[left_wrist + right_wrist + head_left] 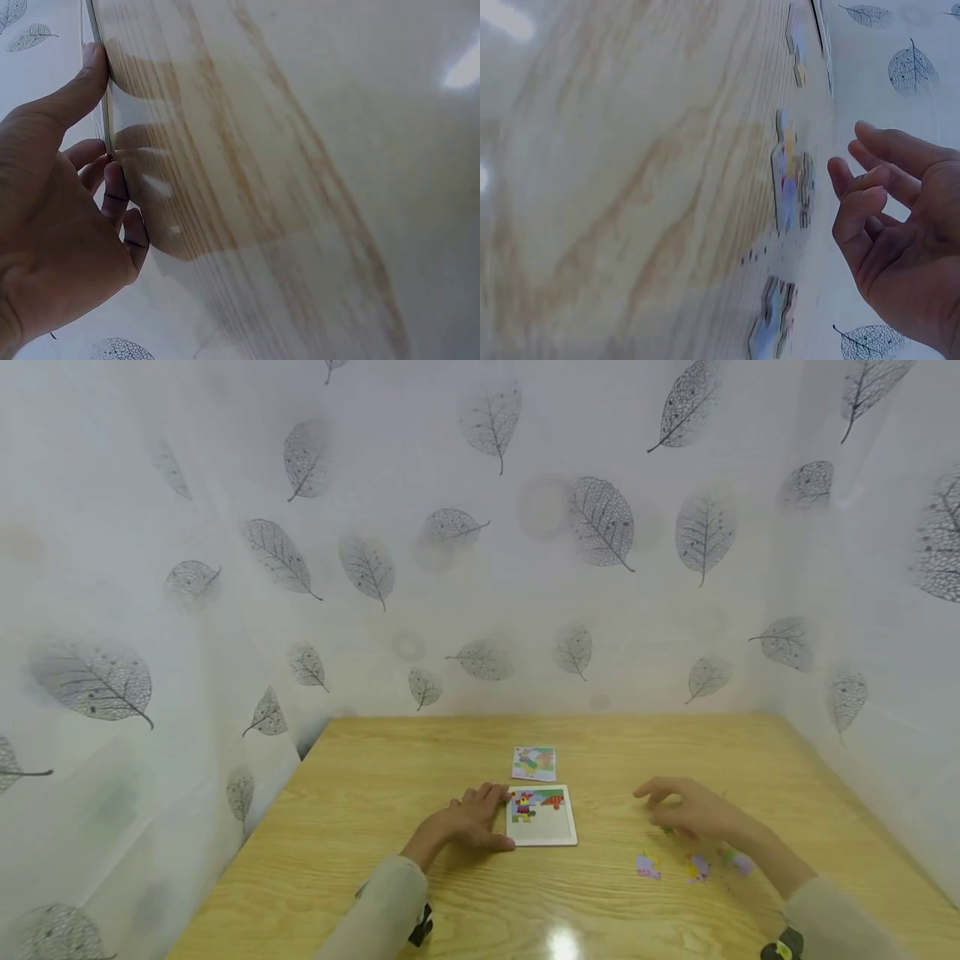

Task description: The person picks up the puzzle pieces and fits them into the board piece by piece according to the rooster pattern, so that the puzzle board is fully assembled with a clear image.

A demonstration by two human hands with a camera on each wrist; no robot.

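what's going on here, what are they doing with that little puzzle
A person has a partly filled jigsaw tray on a wooden table. Their left hand touches the tray's left edge, while their right hand is raised near some loose pieces on the right and appears to hold nothing. The fitted pieces run along the top and down part of the left side; the tray's lower right is bare. A picture card lies just beyond the tray.

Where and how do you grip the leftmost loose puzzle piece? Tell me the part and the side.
Likely by its opposite side edges, pinched from above with the right hand: the leftmost loose piece is thin and lies flat, with bare table on both sides.
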